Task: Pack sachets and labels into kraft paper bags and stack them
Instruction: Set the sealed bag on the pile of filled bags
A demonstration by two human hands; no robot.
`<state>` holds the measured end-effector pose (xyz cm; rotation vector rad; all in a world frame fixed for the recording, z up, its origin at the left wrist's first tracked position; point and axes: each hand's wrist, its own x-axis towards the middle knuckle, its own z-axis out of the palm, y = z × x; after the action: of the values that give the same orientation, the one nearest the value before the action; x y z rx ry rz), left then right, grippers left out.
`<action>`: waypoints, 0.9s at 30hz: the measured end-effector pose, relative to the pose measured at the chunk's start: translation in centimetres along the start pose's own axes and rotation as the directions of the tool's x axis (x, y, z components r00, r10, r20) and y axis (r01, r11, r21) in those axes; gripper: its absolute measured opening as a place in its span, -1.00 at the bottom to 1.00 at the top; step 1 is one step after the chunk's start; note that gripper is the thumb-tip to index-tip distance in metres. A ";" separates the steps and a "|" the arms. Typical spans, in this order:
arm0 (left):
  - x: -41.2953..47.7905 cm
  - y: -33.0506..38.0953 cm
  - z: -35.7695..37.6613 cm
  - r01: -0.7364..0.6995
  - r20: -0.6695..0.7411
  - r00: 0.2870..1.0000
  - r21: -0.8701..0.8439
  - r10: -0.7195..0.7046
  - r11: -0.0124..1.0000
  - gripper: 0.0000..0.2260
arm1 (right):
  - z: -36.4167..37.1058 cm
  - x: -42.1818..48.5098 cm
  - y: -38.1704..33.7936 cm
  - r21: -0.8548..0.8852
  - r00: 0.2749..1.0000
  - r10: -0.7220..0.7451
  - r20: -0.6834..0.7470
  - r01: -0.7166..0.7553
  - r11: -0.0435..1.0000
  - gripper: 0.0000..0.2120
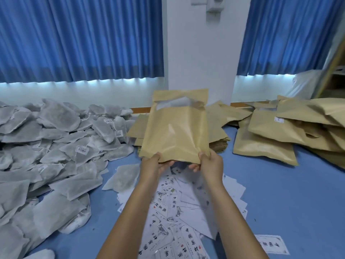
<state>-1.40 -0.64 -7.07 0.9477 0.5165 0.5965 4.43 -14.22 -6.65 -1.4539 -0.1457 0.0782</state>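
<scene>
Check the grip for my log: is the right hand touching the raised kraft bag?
Touching. The head view shows the right hand pinching the kraft bag at its lower right corner.

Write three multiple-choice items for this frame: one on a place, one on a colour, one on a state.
1. Where do the piled sachets lie?
A. left of the held kraft bag
B. right of it
C. out of view

2. What colour are the curtains?
A. green
B. blue
C. white

3. How is the kraft bag held?
A. by one hand only
B. it lies unheld
C. by both hands at its near edge

Answers:
1 A: the sachets fill the left side.
2 B: both curtains are blue.
3 C: the left hand and the right hand each hold its lower edge.
</scene>
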 end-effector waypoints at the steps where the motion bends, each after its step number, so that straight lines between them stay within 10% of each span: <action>1: -0.2 -0.2 1.4 0.017 0.035 0.999 0.004 -0.017 1.000 -0.78 | -1.4 0.2 -0.6 0.015 0.999 -0.004 -0.038 0.004 1.000 -0.78; 12: -3.8 -5.2 14.2 0.198 0.337 0.905 0.207 -0.259 0.958 -0.83 | -14.4 2.0 -1.1 0.287 0.894 0.177 -0.411 -0.057 0.956 -0.82; 18: 0.4 -2.4 19.0 0.332 0.379 0.888 -0.130 -0.263 0.934 -0.67 | -11.9 9.6 -3.9 0.684 0.985 0.143 -0.094 -0.040 0.728 -0.90; 20: 2.5 -1.0 19.1 0.141 0.326 0.932 0.067 -0.155 0.988 -0.62 | -10.1 12.0 -4.9 0.742 0.987 0.144 0.064 -0.144 0.655 -0.79; 21: 3.6 -0.7 18.3 -0.060 0.302 0.951 0.374 -0.060 0.925 -0.57 | -9.3 13.0 -5.0 0.738 0.982 0.154 0.110 -0.184 0.649 -0.75; 23: 5.7 -1.1 15.2 -0.379 0.380 0.923 0.870 0.060 0.315 -0.44 | -7.9 13.8 -4.2 0.682 0.975 0.161 0.152 -0.222 0.697 -0.69; 25: 7.2 -2.6 11.4 -0.395 0.400 0.916 0.884 -0.033 -0.251 -0.36 | -6.7 13.3 -2.5 0.632 0.969 0.155 0.192 -0.243 0.736 -0.60; 27: 7.6 -3.9 8.5 -0.369 0.408 0.913 0.798 -0.023 -0.477 -0.50 | -5.6 12.2 -0.8 0.606 0.963 0.155 0.221 -0.260 0.752 -0.63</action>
<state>10.50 -2.29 -7.40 3.0637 0.5732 0.0797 17.29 -18.11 -5.88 -0.7746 -0.0719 0.3929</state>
